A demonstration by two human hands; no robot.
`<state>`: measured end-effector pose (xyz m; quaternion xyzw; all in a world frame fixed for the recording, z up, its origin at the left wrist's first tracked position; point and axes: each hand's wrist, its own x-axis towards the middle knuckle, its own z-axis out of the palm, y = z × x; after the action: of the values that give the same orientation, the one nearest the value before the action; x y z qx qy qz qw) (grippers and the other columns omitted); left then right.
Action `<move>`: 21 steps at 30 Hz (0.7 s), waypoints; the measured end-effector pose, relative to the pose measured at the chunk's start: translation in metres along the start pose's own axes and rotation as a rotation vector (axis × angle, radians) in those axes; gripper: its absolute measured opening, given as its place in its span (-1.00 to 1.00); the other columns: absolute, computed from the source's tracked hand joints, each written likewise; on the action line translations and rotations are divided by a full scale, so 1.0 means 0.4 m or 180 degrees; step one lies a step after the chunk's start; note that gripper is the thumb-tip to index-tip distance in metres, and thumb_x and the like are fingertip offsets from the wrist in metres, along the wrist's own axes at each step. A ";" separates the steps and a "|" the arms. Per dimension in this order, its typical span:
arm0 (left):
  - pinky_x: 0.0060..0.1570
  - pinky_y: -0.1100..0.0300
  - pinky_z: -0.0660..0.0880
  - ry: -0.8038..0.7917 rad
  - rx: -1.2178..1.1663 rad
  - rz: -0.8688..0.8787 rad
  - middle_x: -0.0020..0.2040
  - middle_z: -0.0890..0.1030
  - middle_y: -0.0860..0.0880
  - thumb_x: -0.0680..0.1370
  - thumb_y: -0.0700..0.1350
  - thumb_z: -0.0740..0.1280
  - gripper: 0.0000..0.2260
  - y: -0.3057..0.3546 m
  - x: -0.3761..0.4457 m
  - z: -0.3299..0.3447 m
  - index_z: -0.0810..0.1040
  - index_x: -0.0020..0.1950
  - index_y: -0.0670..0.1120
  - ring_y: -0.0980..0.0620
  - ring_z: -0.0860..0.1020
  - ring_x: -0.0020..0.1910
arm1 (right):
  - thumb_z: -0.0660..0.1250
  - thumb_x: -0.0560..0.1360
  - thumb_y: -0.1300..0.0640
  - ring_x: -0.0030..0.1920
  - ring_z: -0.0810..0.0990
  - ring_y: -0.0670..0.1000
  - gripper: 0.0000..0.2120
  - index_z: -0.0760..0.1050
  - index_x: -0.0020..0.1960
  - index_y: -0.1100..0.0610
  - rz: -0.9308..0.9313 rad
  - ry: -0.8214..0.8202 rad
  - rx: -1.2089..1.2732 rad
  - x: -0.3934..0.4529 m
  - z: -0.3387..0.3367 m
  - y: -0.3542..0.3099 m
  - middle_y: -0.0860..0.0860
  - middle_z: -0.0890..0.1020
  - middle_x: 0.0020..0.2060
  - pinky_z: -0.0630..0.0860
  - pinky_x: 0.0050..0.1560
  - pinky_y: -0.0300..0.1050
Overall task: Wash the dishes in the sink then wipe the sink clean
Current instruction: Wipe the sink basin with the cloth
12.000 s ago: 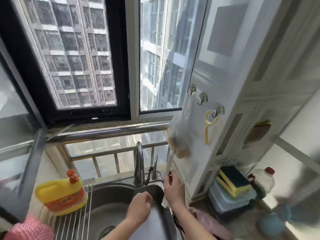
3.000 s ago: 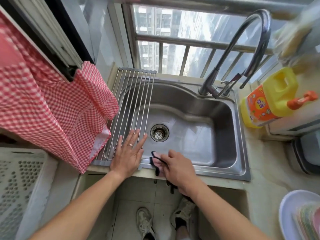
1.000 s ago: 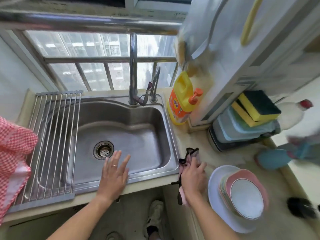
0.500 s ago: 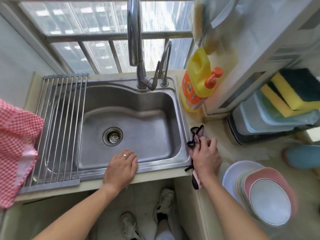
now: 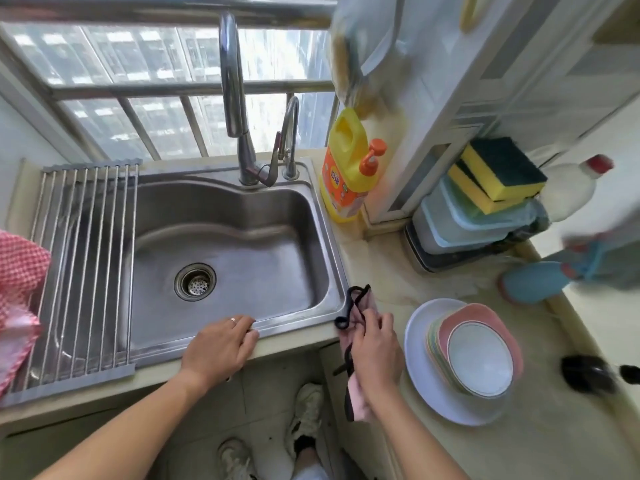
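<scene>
- Two hands are at the near edge: your left hand [image 5: 221, 344] rests on the front rim of the sink [image 5: 313, 199], fingers relaxed and lying close together over the steel lip, holding nothing.
- Your right hand [image 5: 375, 351] presses down on a pink cloth [image 5: 363, 306] with black trim, fingers curled over it, on the counter [image 5: 540, 441] just beside the sink's near right corner.
- The basin is bare steel with the drain strainer [image 5: 195, 281] left of its middle.
- A roll-up rack [image 5: 83, 265] of metal rods spans the sink's left part.
- The faucet [image 5: 235, 98] rises from the far rim, a smaller tap [image 5: 290, 133] just right of it.
- A yellow detergent bottle [image 5: 346, 168] stands at the far right corner of the sink.
- Washed plates [image 5: 464, 355] sit stacked on the counter, right of your right hand.
- Yellow sponges [image 5: 498, 174] lie on stacked tubs [image 5: 460, 226] farther right.
- A red checked towel [image 5: 19, 282] hangs at the left edge.
</scene>
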<state>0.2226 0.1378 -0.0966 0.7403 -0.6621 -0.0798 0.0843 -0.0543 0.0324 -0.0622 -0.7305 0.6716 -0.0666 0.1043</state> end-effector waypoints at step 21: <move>-0.31 0.11 0.53 -0.0110 0.0162 -0.0188 -0.15 0.61 0.08 0.56 0.18 0.15 -0.72 -0.009 0.007 0.033 0.54 0.07 0.07 -0.03 0.62 -0.21 | 0.22 0.59 0.08 -0.07 0.59 0.26 -0.73 0.46 0.27 -0.02 -0.0843 -0.0271 -0.0029 0.351 0.018 -0.122 0.14 0.45 0.14 0.33 -0.24 -0.01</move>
<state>0.2236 0.1352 -0.1101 0.7600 -0.6431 -0.0781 0.0516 0.0070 -0.1032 -0.0634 -0.8154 0.5645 -0.0457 0.1196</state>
